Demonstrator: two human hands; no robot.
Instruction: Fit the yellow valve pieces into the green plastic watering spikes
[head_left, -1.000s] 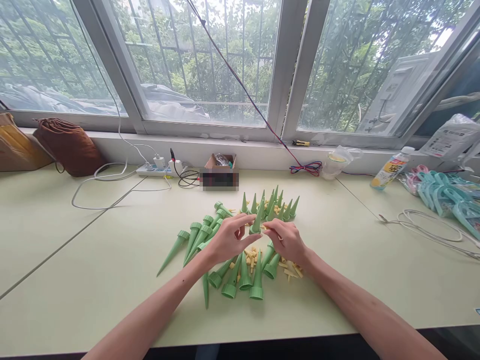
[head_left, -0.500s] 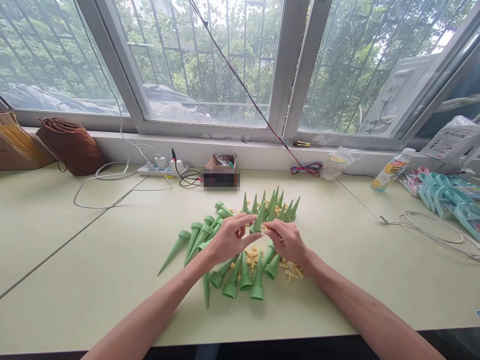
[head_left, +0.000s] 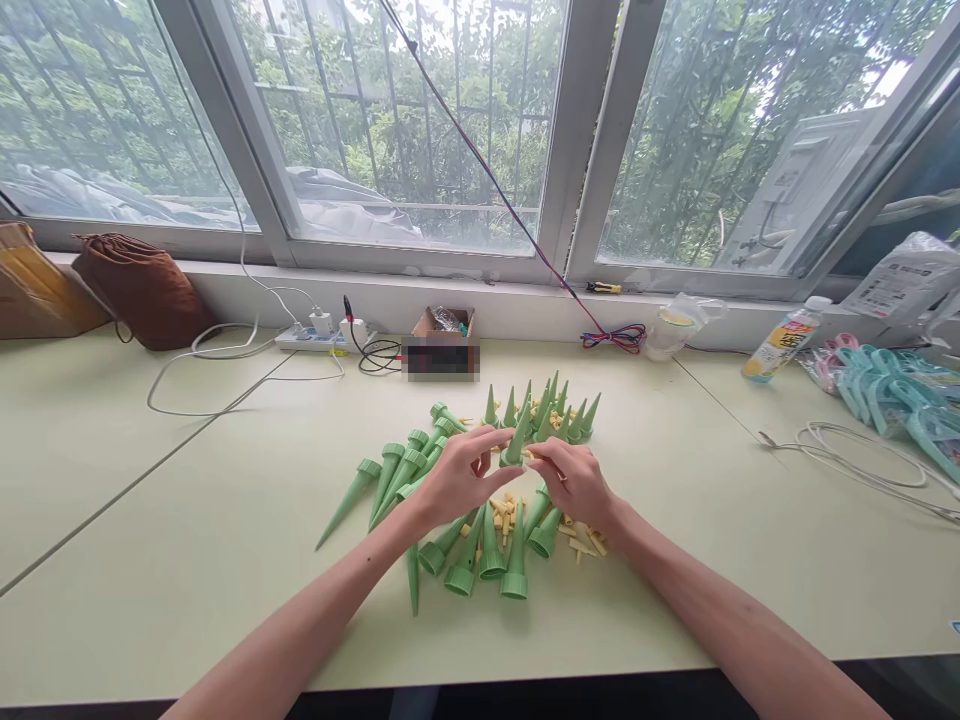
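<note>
Cones (head_left: 514, 560) on the table (head_left: 675, 480), box (head_left: 441, 355) behind, bag (head_left: 146, 292) left, bottle (head_left: 784, 342) right.

No text can be read for certain. Toward three o'clock from the view's middle, a bottle (head_left: 783, 342) carries large dark characters, too blurred to make out; farther out that way, a white package (head_left: 896, 280) bears dark print, too small to read.
</note>
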